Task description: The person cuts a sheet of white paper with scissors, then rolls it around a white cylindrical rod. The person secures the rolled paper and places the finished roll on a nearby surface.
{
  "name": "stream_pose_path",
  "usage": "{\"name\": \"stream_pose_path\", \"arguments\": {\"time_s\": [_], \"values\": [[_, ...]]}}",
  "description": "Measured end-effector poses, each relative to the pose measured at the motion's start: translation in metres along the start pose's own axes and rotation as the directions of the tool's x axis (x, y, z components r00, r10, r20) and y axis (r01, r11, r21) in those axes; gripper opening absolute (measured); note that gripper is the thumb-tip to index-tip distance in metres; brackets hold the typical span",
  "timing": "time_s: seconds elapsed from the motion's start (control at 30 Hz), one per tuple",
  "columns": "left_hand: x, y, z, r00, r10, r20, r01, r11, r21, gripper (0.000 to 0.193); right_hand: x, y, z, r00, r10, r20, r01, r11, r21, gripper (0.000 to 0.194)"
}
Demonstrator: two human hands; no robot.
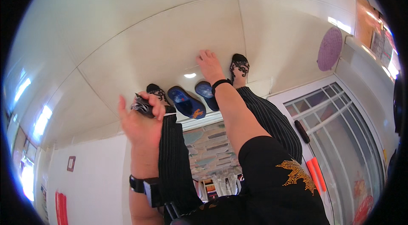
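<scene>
My left hand (143, 123) is closed around a small dark bunched item (142, 107) with white streaks; its exact kind is unclear. A thin white strip sticks out beside those fingers. To the right, my right hand (210, 65) reaches over the pale tile floor (178, 40) with nothing in it, its fingers slightly apart. Between my feet, a blue slipper (188, 102) with an orange leaf design lies beside a second blue slipper (206, 94), partly hidden by my right forearm. My feet wear black lace socks; the left foot (156, 92) is partly behind my left hand, the right foot (239, 67) beside my right wrist.
A glass-paned door (331, 139) with a dark handle (302, 131) stands on the right. Above it is a round purple mat (330, 48). A white wall (92, 174) with a small frame (71, 163) is at lower left. A stone-patterned surface (210, 148) shows between my legs.
</scene>
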State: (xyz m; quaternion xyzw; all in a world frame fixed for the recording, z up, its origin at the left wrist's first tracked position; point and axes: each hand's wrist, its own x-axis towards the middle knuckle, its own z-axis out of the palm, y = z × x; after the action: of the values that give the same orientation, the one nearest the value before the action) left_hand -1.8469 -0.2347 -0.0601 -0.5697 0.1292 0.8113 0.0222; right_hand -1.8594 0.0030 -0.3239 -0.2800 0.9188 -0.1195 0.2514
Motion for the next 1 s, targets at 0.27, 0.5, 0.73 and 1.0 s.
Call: {"name": "stream_pose_path", "arguments": {"time_s": [0.27, 0.5, 0.73, 1.0], "values": [[-0.023, -0.001, 0.028, 0.996, 0.009, -0.084, -0.004, 0.999, 0.052, 0.033, -0.027, -0.014, -0.115, 0.837, 0.516, 0.180, -0.510, 0.618, 0.598, 0.020], [-0.087, -0.041, 0.194, 0.990, 0.014, 0.141, 0.028, 0.956, -0.291, 0.027, -0.042, -0.050, -0.398, 0.897, 0.311, 0.313, -0.196, -0.353, 0.915, 0.013], [-0.144, -0.057, 0.363, 0.930, 0.236, 0.281, -0.230, 0.972, -0.057, 0.035, -0.025, -0.031, -0.582, 0.909, 0.382, 0.165, -0.081, -0.227, 0.970, 0.035], [-0.131, -0.026, 0.514, 0.853, 0.302, 0.426, -0.425, 0.876, 0.229, 0.023, 0.070, 0.003, -0.691, 0.878, 0.465, 0.113, -0.152, 0.048, 0.987, 0.041]]}}
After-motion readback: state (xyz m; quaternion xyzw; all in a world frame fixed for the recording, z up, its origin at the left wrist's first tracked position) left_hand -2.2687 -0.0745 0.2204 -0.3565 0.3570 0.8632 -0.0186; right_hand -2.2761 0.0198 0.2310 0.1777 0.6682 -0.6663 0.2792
